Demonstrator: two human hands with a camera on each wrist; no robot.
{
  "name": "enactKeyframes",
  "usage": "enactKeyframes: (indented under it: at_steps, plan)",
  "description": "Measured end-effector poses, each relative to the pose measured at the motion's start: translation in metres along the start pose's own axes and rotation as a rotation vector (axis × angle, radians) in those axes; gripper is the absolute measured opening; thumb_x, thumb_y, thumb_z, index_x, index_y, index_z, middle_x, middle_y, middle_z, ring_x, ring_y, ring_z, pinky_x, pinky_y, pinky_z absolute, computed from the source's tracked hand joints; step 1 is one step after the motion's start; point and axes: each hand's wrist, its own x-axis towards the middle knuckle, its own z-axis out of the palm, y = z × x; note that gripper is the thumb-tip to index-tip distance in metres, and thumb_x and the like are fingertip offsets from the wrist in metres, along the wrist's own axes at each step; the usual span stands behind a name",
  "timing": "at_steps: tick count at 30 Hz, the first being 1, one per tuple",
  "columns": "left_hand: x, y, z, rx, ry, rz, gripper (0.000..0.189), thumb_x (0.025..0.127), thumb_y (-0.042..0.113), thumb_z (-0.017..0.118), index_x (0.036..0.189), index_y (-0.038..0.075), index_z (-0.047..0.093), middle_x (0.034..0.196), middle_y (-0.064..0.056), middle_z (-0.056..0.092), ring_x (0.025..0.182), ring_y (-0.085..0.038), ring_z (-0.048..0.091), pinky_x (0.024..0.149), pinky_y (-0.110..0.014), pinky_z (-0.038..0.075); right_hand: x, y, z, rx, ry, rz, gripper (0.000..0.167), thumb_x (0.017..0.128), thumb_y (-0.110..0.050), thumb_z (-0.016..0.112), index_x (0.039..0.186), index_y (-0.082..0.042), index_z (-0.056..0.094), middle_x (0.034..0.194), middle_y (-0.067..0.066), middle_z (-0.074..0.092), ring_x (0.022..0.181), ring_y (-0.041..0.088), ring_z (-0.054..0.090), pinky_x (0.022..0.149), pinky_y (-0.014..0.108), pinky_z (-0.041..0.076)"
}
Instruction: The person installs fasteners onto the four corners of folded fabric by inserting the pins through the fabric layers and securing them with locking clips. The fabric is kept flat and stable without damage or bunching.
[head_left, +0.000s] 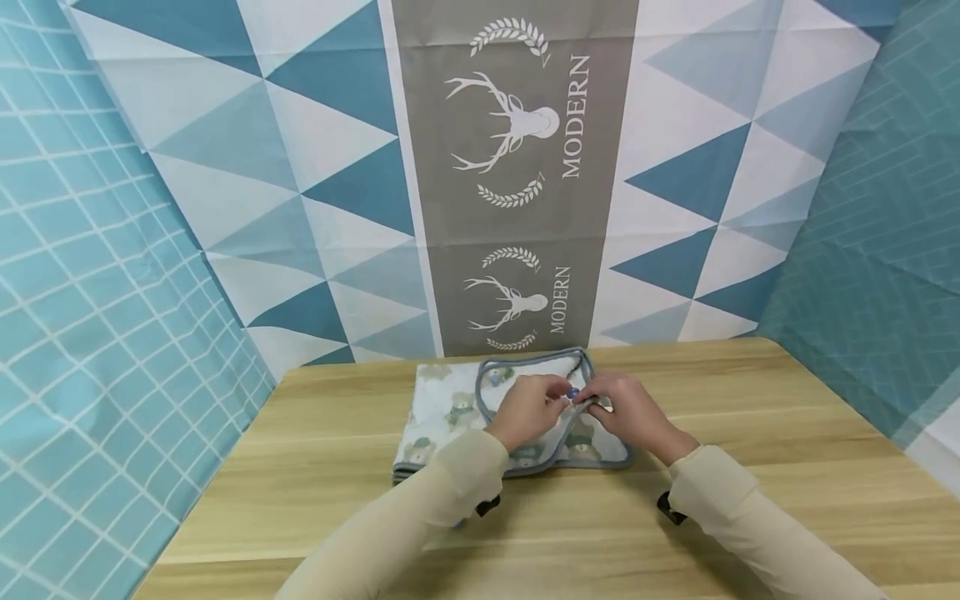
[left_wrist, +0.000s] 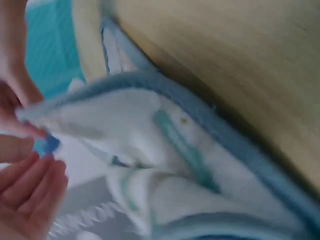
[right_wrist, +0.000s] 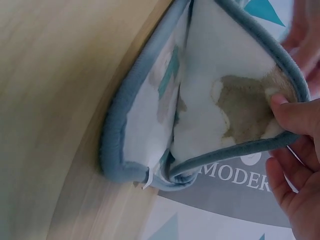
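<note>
A folded white blanket point(head_left: 442, 408) with bear prints and grey-blue edging lies at the table's back. One corner flap is lifted towards the hands. My right hand point(head_left: 626, 408) pinches this flap by its edging, the thumb point(right_wrist: 295, 116) lying on a brown printed patch. Close beside it, my left hand point(head_left: 525, 408) has its thumb and fingertips drawn together at a small blue object point(head_left: 573, 392). That object sits between the two hands' fingertips in the left wrist view, smooth and blurred, its kind unclear.
The wooden table point(head_left: 300, 492) reaches back to a patterned wall cloth point(head_left: 517, 225). Teal tiled covering point(head_left: 97, 292) runs along the left side, darker teal covering point(head_left: 885, 250) along the right. A small white tag point(right_wrist: 149, 177) sticks out from the blanket's edging.
</note>
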Motion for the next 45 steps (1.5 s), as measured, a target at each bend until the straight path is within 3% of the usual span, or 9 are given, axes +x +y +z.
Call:
enactKeyframes:
  at_steps: [3, 6, 11, 15, 24, 27, 31, 40, 45]
  plan:
    - [-0.005, 0.016, 0.002, 0.211, 0.055, 0.079, 0.012, 0.085, 0.021, 0.068, 0.093, 0.013, 0.070, 0.085, 0.001, 0.071, 0.072, -0.005, 0.063, 0.061, -0.015, 0.048, -0.003, 0.001, -0.001, -0.003, -0.002, 0.016, 0.020, 0.073, 0.005, 0.074, 0.085, -0.011, 0.073, 0.085, 0.000, 0.069, 0.079, 0.016, 0.066, 0.069, 0.035, 0.055]
    - [-0.004, 0.024, 0.005, 0.270, 0.071, 0.095, 0.012, 0.083, 0.026, 0.071, 0.083, 0.014, 0.068, 0.071, 0.003, 0.065, 0.057, -0.003, 0.052, 0.051, -0.014, 0.039, -0.003, 0.002, -0.002, -0.012, 0.014, 0.042, 0.021, 0.073, 0.005, 0.074, 0.086, -0.011, 0.072, 0.086, 0.001, 0.070, 0.079, 0.016, 0.066, 0.069, 0.036, 0.055]
    - [0.000, 0.022, 0.010, 0.175, 0.076, 0.016, 0.010, 0.085, 0.018, 0.068, 0.077, 0.012, 0.068, 0.063, 0.005, 0.063, 0.049, 0.001, 0.047, 0.047, -0.012, 0.036, -0.004, 0.001, -0.004, -0.016, 0.031, 0.068, 0.017, 0.073, -0.004, 0.077, 0.089, -0.011, 0.073, 0.087, 0.003, 0.070, 0.080, 0.017, 0.066, 0.070, 0.037, 0.055]
    - [0.007, 0.008, 0.000, -0.043, 0.067, -0.080, 0.009, 0.085, 0.015, 0.068, 0.081, 0.007, 0.071, 0.071, -0.001, 0.069, 0.055, -0.001, 0.055, 0.051, -0.013, 0.043, -0.009, 0.001, -0.009, -0.025, 0.031, 0.172, 0.031, 0.074, -0.013, 0.079, 0.103, -0.008, 0.070, 0.098, 0.007, 0.069, 0.087, 0.022, 0.065, 0.073, 0.041, 0.054]
    - [0.022, -0.060, -0.050, -0.426, 0.172, -0.573, 0.020, 0.083, 0.020, 0.070, 0.091, 0.002, 0.072, 0.089, -0.012, 0.069, 0.063, -0.011, 0.061, 0.069, -0.030, 0.056, -0.021, 0.014, -0.024, -0.047, -0.013, 0.298, 0.055, 0.073, -0.018, 0.080, 0.121, -0.003, 0.060, 0.115, 0.017, 0.064, 0.097, 0.030, 0.062, 0.078, 0.045, 0.052]
    - [0.015, -0.086, -0.055, -0.474, 0.150, -0.693, 0.023, 0.085, 0.019, 0.067, 0.094, -0.002, 0.070, 0.084, -0.009, 0.066, 0.063, -0.012, 0.061, 0.075, -0.036, 0.056, -0.025, 0.018, -0.027, -0.054, -0.032, 0.319, 0.053, 0.073, -0.018, 0.080, 0.120, -0.001, 0.061, 0.114, 0.017, 0.064, 0.096, 0.032, 0.062, 0.078, 0.046, 0.052]
    - [0.005, -0.108, -0.053, -0.454, 0.093, -0.800, 0.023, 0.085, 0.017, 0.068, 0.092, -0.005, 0.069, 0.067, -0.004, 0.063, 0.056, -0.011, 0.060, 0.064, -0.031, 0.056, -0.030, 0.022, -0.032, -0.059, -0.049, 0.322, 0.050, 0.074, -0.019, 0.079, 0.117, 0.000, 0.062, 0.112, 0.017, 0.065, 0.095, 0.032, 0.062, 0.079, 0.046, 0.052]
    - [-0.001, -0.117, -0.044, -0.294, -0.014, -0.782, 0.021, 0.084, 0.019, 0.069, 0.086, -0.002, 0.072, 0.064, -0.005, 0.067, 0.055, -0.011, 0.062, 0.055, -0.026, 0.052, -0.041, 0.026, -0.038, -0.086, -0.133, 0.337, 0.049, 0.074, -0.021, 0.079, 0.114, 0.001, 0.063, 0.111, 0.019, 0.065, 0.095, 0.033, 0.062, 0.078, 0.046, 0.052]
    - [-0.008, -0.115, -0.048, -0.141, -0.012, -0.708, 0.033, 0.083, 0.028, 0.071, 0.059, 0.005, 0.066, 0.050, -0.003, 0.059, 0.042, -0.012, 0.050, 0.044, -0.025, 0.041, -0.047, 0.027, -0.045, -0.082, -0.166, 0.343, 0.047, 0.075, -0.019, 0.078, 0.114, 0.002, 0.063, 0.111, 0.019, 0.065, 0.096, 0.034, 0.061, 0.079, 0.048, 0.051]
